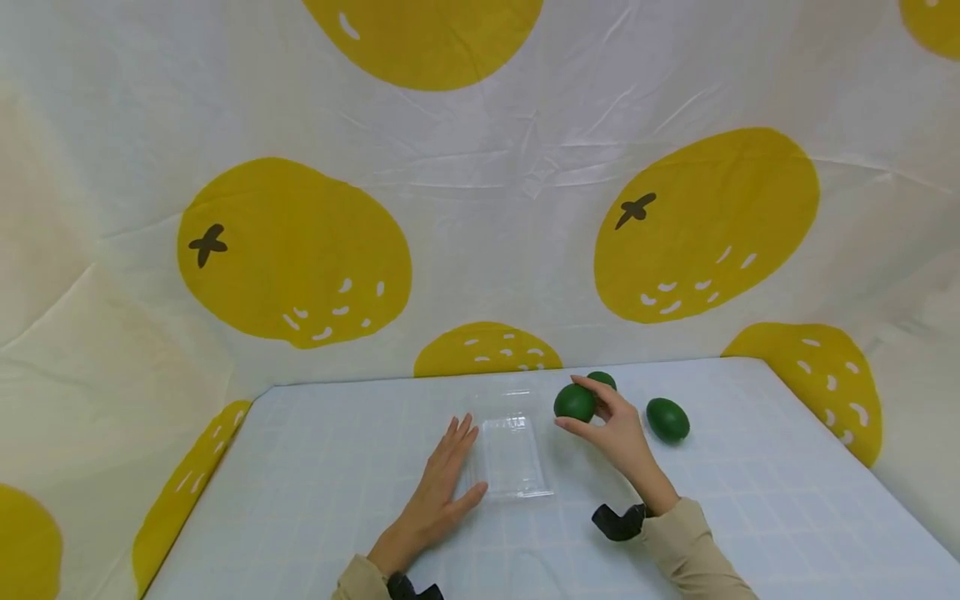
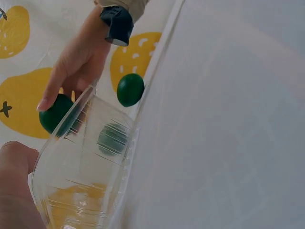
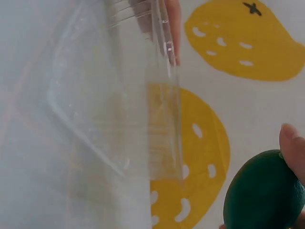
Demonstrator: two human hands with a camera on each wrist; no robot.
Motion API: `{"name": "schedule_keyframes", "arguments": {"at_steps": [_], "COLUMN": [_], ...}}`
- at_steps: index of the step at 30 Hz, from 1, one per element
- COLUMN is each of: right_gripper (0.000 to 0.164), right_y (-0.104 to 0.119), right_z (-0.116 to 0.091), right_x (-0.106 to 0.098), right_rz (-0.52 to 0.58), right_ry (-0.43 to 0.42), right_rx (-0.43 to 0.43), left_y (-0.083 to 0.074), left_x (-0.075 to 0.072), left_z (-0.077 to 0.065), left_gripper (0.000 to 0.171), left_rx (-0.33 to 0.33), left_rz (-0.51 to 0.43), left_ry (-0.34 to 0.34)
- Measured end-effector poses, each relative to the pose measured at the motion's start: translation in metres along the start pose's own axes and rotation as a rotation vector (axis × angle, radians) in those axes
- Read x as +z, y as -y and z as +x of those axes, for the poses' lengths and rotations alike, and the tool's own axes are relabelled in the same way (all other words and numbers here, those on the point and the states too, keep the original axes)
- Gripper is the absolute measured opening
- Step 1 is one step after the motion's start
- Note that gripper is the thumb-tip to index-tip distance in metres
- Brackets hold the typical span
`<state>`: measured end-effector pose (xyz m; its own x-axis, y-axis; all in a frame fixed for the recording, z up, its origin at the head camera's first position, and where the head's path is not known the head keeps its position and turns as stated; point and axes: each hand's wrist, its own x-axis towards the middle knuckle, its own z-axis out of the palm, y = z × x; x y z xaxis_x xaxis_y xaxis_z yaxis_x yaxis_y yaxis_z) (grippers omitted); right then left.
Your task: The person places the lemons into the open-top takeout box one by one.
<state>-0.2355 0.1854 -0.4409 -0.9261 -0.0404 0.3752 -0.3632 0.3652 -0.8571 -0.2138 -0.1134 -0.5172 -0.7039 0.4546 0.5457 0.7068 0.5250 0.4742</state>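
Note:
My right hand (image 1: 618, 429) pinches a dark green, egg-shaped fruit (image 1: 574, 403) between thumb and fingers, raised beside the right edge of a clear plastic container (image 1: 512, 458). Along the container's left side lies my left hand (image 1: 442, 483), its fingers fairly straight and the thumb near the front corner. Behind the right fingers a second green fruit (image 1: 602, 380) is partly hidden. A third green fruit (image 1: 667, 420) rests on the table to the right of that hand. The left wrist view shows the container's wall (image 2: 43, 167) between the two hands. Close up in the right wrist view is the held fruit (image 3: 262, 193).
A pale checked cloth covers the table (image 1: 337, 475). Behind it hangs a white curtain (image 1: 502, 233) printed with large yellow fruits. Dark bands sit on both wrists, the right wrist's band (image 1: 618, 522) showing near the sleeve.

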Motion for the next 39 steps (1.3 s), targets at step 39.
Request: {"name": "schedule_keyframes", "arguments": {"at_steps": [39], "right_gripper": [0.067], "right_y": [0.016], "right_z": [0.006], "right_x": [0.117], "right_rz": [-0.373], "right_ry": [0.121], "right_rx": [0.046], "left_y": [0.001], "left_x": [0.000], "left_z": [0.001], "left_gripper": [0.071], "left_rx": [-0.011], "left_rz": [-0.011], "left_ry": [0.023]}}
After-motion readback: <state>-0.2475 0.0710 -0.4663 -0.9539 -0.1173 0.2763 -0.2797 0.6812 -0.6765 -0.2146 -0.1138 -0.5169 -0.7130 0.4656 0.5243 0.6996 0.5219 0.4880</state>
